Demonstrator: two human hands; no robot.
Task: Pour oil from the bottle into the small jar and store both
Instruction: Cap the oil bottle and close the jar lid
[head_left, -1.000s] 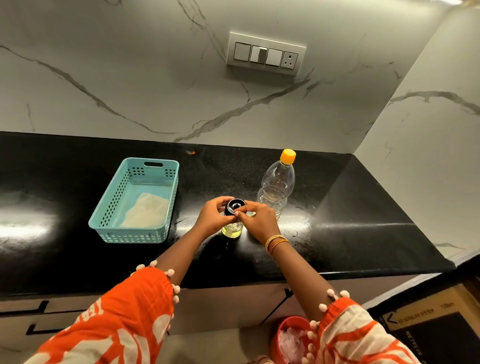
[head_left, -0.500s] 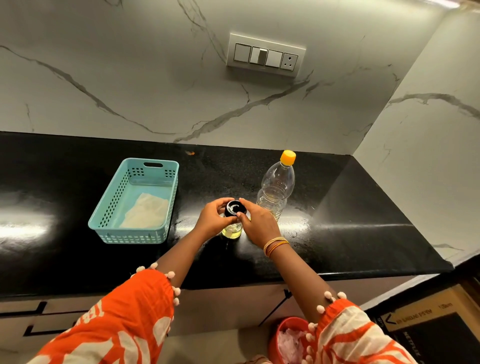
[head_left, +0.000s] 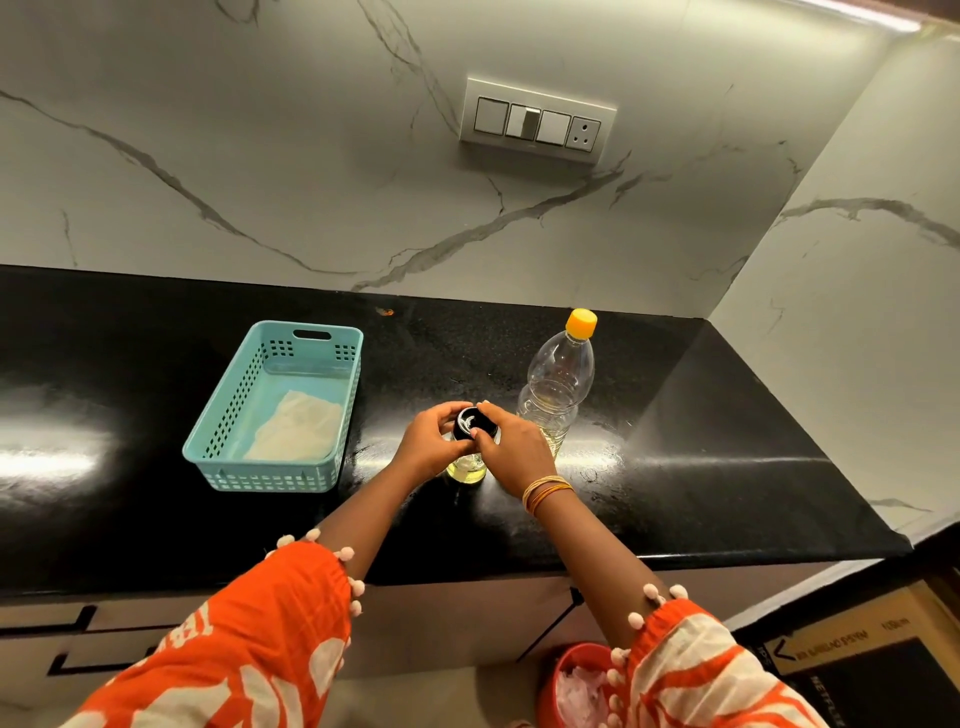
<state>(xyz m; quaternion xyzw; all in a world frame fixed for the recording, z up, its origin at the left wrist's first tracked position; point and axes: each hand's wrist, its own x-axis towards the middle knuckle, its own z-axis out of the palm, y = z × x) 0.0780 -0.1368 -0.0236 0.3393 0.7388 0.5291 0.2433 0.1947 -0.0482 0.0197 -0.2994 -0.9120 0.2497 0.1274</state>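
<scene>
A small glass jar (head_left: 466, 467) with yellow oil in its bottom stands on the black counter (head_left: 701, 457). My left hand (head_left: 428, 441) holds the jar from the left. My right hand (head_left: 511, 449) pinches the black lid (head_left: 470, 422) sitting on the jar's top. Just behind and to the right stands a clear plastic oil bottle (head_left: 558, 384) with a yellow cap (head_left: 581, 323) on it and a little oil at its base.
A turquoise plastic basket (head_left: 223, 421) with a pale cloth (head_left: 298, 428) inside sits on the counter to the left. A switch panel (head_left: 537, 122) is on the marble wall. Below the counter edge are a red bin (head_left: 571, 686) and a cardboard box (head_left: 872, 670).
Both hands stay on the jar and lid; my right hand has shifted a little round the lid. The bottle and basket have not moved.
</scene>
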